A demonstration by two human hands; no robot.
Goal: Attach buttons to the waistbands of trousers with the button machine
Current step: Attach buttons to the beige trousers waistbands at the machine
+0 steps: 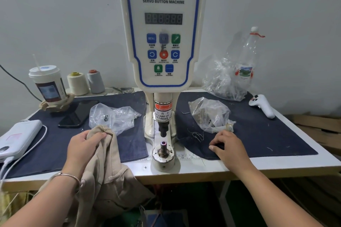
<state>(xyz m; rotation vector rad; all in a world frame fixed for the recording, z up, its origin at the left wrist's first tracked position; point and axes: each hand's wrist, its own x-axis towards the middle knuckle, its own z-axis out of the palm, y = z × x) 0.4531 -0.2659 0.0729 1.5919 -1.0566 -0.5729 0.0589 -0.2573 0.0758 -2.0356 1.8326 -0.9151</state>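
Two thread cones (pixel 77 84) stand at the back, and three clear plastic bags (pixel 112 117) lie about. One button machine (pixel 163 42), one phone (pixel 78 113), one cup (pixel 48 84).

Garment workshop station. Indicators: a servo button machine (pixel 163 42) mounted on a white tabletop (pixel 276 164) with printed ruler markings, denim mats (pixel 258 134), thread cones (pixel 77 84), plastic bags of fasteners (pixel 210 114), beige trousers (pixel 108 171).

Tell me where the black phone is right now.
In the head view the black phone lies flat on the dark blue cloth left of the button machine, between the lidded cup and the white power bank.
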